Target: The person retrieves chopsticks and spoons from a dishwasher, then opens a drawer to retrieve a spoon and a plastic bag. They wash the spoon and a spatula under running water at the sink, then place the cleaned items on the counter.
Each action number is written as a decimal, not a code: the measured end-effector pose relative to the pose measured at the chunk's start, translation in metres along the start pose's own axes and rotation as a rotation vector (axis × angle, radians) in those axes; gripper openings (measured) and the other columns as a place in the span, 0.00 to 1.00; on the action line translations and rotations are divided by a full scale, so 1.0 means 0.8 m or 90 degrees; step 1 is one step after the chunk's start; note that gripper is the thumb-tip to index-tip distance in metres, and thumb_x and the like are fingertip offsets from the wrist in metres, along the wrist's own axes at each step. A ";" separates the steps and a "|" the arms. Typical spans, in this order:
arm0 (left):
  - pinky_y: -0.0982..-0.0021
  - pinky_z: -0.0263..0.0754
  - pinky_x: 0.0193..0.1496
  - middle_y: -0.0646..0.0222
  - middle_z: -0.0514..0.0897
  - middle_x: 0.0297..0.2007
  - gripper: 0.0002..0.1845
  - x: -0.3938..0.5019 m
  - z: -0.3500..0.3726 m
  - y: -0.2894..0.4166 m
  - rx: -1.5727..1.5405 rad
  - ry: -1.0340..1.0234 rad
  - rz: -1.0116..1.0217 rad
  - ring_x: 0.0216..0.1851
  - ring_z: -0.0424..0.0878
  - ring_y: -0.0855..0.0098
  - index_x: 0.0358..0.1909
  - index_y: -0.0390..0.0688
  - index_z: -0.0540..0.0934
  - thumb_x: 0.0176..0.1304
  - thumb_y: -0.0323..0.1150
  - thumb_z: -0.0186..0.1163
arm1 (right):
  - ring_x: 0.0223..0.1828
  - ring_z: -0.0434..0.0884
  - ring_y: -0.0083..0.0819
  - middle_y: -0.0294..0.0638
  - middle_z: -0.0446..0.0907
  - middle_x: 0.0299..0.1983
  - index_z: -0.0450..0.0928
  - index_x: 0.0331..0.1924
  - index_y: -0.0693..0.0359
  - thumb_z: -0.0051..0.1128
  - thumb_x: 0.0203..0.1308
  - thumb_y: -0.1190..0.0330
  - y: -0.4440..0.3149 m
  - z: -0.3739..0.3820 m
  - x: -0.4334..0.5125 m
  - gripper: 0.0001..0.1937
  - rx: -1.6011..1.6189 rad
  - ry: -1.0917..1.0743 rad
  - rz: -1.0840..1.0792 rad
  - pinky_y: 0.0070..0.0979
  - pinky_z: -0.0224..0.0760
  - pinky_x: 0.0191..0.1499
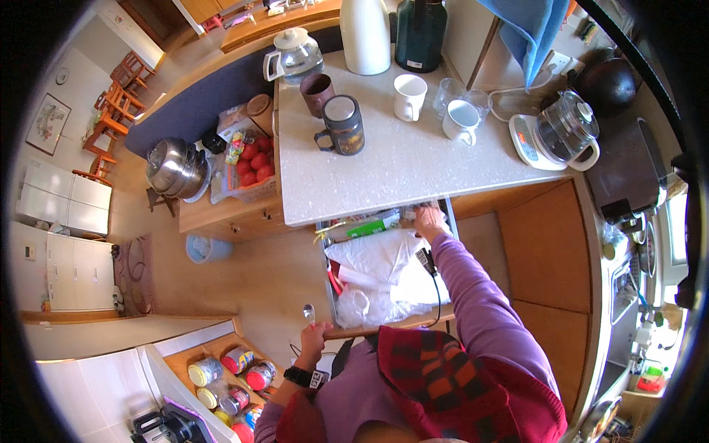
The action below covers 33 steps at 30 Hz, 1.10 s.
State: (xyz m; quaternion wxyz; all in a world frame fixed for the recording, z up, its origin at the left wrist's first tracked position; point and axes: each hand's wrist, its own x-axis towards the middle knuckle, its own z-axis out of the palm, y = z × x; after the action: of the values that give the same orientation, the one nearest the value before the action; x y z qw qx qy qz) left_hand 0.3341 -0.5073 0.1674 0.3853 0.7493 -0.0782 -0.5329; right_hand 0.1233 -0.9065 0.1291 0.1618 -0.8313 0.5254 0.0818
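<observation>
A pulled-out drawer [354, 333] lies before me under the countertop. My right hand [430, 221] reaches into its back right corner; the fingertips are hidden among the contents, so I cannot see whether they grip anything. At the drawer's front left corner, my left hand [314, 339] holds a metal spoon [309, 313] with the bowl upward, and the hand rests against the drawer front. Inside the drawer are a white plastic bag [376, 255], a green packet [373, 226] and crumpled clear plastic bags [360, 311].
On the countertop [354, 183] stand a lidded dark mug [343, 124], a brown cup [317, 94], white mugs [410, 97], drinking glasses and an electric glass kettle [565, 130]. Lidded jars [238, 360] fill a shelf at lower left. A blue bin [209, 249] stands on the floor.
</observation>
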 end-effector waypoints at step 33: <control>0.83 0.58 0.18 0.70 0.81 0.38 0.22 -0.001 0.050 0.238 -0.075 -0.155 0.404 0.13 0.62 0.85 0.45 0.40 0.78 0.65 0.48 0.47 | 0.29 0.79 0.33 0.51 0.76 0.24 0.78 0.33 0.67 0.55 0.53 0.68 -0.044 -0.147 -0.289 0.10 0.508 0.224 -0.048 0.30 0.71 0.32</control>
State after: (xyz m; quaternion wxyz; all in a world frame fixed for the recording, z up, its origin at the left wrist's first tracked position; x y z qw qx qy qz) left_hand 0.3552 -0.6586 0.2883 0.5622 0.5950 -0.3221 -0.4756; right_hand 0.0506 -0.7389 0.3160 0.3813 -0.7234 0.5047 -0.2766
